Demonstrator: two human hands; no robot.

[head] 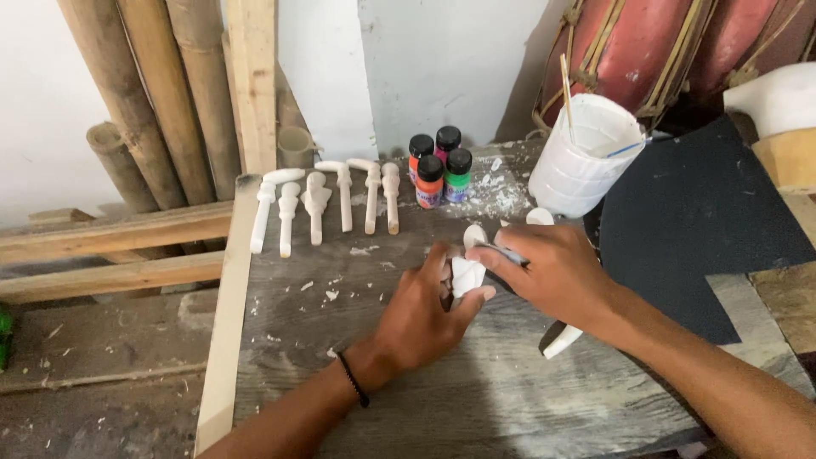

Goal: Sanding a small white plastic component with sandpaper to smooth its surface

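Forearms: both enter from the bottom edge of the head view, the left one wearing a dark cord bracelet (353,380), and meet at centre frame.
Left hand: the left hand (422,316) is clamped around the lower part of a small white carving (468,270), thumb pressed to its side.
Right hand: the right hand (552,274) is closed on a thin grey tool (501,252), held like a pen with its tip laid on the carving.
Carving position: centre of the frame, just above the grey wooden desk (476,399), between the two hands.
Carving axis: its long axis runs roughly up and down the frame, the rounded end pointing to the top edge, slightly tilted; the lower end is hidden in the left hand.
Done so far: six similar white carved pieces (327,204) lie in a row at upper left of the desk, long axes pointing up the frame; white shavings (497,191) litter the surface.
Left to do: judging by this, the held piece is under work; the five paint bottles (438,166) stand capped, near the row.
Nearby: another white piece (563,340) lies under the right wrist; a white plastic cup (585,157) with sticks stands at upper right, beside a dark mat (697,221).
Background: bamboo poles (153,93) lean at upper left.
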